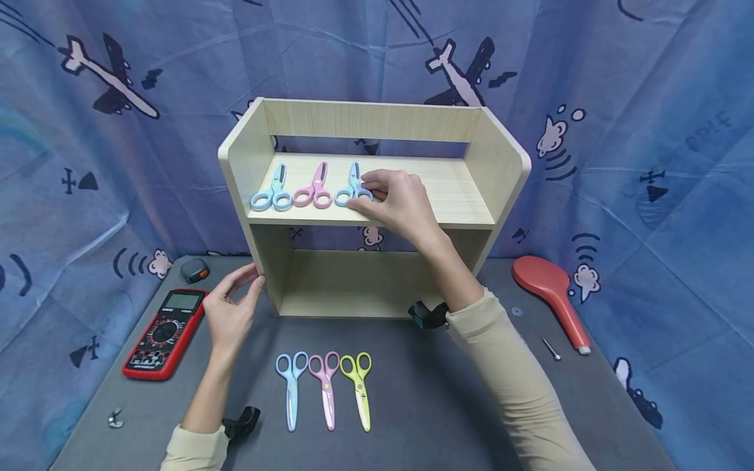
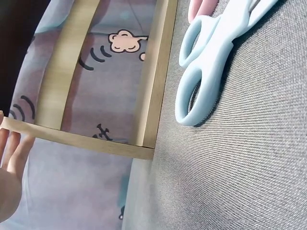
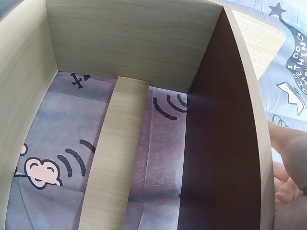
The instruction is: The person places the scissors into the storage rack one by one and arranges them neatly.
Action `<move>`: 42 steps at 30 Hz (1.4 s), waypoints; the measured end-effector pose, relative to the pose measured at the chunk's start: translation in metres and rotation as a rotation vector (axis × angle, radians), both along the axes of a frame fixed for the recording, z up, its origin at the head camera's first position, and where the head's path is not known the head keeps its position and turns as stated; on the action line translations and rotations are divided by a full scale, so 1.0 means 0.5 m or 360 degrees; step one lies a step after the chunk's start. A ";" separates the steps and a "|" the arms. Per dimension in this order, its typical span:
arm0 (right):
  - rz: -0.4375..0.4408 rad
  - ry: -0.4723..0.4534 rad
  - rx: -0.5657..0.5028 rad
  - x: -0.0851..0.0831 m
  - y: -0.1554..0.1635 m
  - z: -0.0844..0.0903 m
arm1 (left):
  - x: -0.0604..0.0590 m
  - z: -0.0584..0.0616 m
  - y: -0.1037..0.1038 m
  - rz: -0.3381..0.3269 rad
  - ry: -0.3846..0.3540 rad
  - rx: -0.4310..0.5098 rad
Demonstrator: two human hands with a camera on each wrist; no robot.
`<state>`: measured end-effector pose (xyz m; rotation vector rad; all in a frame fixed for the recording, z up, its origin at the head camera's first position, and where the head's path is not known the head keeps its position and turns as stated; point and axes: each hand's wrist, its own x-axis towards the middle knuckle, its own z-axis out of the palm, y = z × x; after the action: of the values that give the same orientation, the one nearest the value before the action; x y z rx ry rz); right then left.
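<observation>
My right hand (image 1: 396,199) pinches the light, stiff plastic scissors (image 1: 353,186) by their handle loops, while my left hand's (image 1: 231,309) relaxed fingers steady the shelf (image 1: 250,150).

Blue airplane-print cloth backdrop (image 1: 618,78), grey tabletop (image 1: 448,392)

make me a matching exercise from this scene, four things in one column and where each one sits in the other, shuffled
Things:
1. multimeter
2. green scissors
3. red brush
4. pink scissors on shelf

Places:
A. on the table, right of the shelf unit
B. upper shelf, between two blue pairs
C. on the table, left of the shelf unit
D. rightmost of the three pairs on the table in front

Pairs: 1-C, 2-D, 3-A, 4-B
</observation>
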<state>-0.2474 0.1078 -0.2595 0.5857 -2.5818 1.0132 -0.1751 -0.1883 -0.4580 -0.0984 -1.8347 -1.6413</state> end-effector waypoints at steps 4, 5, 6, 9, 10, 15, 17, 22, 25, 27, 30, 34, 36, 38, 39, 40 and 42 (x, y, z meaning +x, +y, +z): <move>0.0007 0.0006 -0.0003 -0.002 0.000 -0.001 | -0.001 0.001 0.000 -0.0001 0.0007 0.0011; 0.0008 0.0008 -0.0001 -0.002 0.000 -0.002 | -0.001 0.001 0.000 -0.0001 0.0006 0.0012; 0.0011 0.0011 -0.0002 -0.002 0.000 -0.002 | -0.001 0.001 0.000 -0.0002 0.0006 0.0014; 0.0031 0.0020 -0.0005 -0.002 -0.003 -0.003 | -0.001 0.001 0.000 0.0001 -0.0001 0.0003; 0.0039 0.0022 -0.0011 -0.002 -0.003 -0.004 | -0.001 0.000 0.000 0.0002 -0.0003 -0.0001; 0.0059 0.0010 -0.0036 -0.001 -0.006 -0.005 | -0.001 -0.002 -0.001 -0.0003 -0.0011 -0.0003; 0.0058 0.0002 -0.0041 -0.002 -0.005 -0.005 | -0.001 -0.003 -0.001 -0.0006 -0.0014 0.0001; 0.0065 -0.0009 -0.0088 0.000 0.000 -0.006 | 0.000 -0.003 0.000 -0.0011 -0.0020 -0.0003; 0.0083 -0.0007 -0.0178 0.006 0.006 -0.007 | 0.001 -0.003 0.000 -0.0015 -0.0018 -0.0003; 0.0102 0.0006 -0.0253 0.013 0.012 -0.009 | 0.001 -0.002 0.000 -0.0016 -0.0017 -0.0005; 0.0159 0.0037 -0.0374 0.033 0.023 -0.014 | 0.002 -0.002 0.000 -0.0015 -0.0017 -0.0011; 0.0283 0.0087 -0.0490 0.078 0.037 -0.025 | 0.003 -0.001 0.000 -0.0008 -0.0026 -0.0013; 0.0350 0.0103 -0.0506 0.104 0.044 -0.035 | 0.004 -0.001 -0.001 -0.0006 -0.0034 -0.0017; 0.0416 0.0093 -0.0504 0.129 0.049 -0.046 | 0.004 0.000 0.000 0.0001 -0.0042 -0.0028; 0.0453 0.0082 -0.0500 0.139 0.051 -0.053 | 0.004 0.000 0.000 0.0002 -0.0042 -0.0031; 0.0490 0.0065 -0.0493 0.149 0.054 -0.061 | 0.004 0.000 0.000 0.0004 -0.0042 -0.0036; 0.0555 0.0019 -0.0467 0.166 0.058 -0.079 | 0.004 -0.001 0.000 0.0004 -0.0031 -0.0037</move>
<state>-0.1643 0.1367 -0.2989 0.9752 -2.3022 1.4591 -0.1732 -0.1883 -0.4583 -0.0906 -1.8678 -1.6252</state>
